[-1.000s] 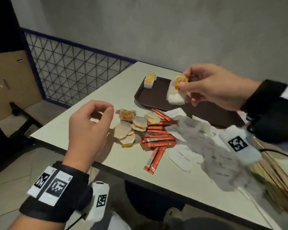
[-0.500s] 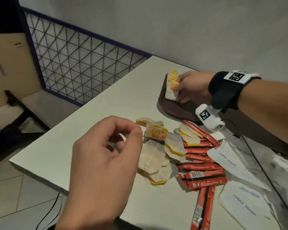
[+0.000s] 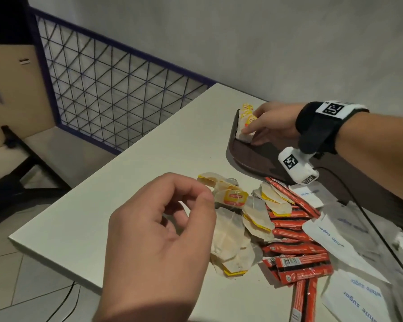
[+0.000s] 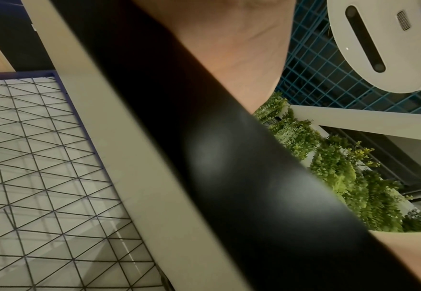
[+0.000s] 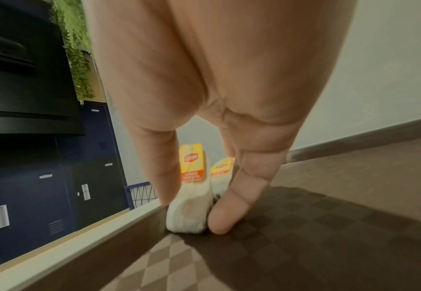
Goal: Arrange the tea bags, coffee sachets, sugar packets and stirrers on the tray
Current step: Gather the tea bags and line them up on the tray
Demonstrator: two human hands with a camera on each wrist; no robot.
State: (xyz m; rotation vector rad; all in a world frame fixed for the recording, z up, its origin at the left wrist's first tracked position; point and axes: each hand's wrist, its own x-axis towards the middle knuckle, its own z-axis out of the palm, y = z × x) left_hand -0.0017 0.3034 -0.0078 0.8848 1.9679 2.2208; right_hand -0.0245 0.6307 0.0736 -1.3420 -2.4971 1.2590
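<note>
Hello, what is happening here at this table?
A person is sorting drink supplies onto a brown tray. The right hand pinches a tea bag standing in the tray's far corner, beside other tea bags already there. The left hand hovers, fingers loosely curled and holding nothing, over the loose tea bags on the table. The red coffee sachets and white sugar packets lie on the table, not yet on the tray.
</note>
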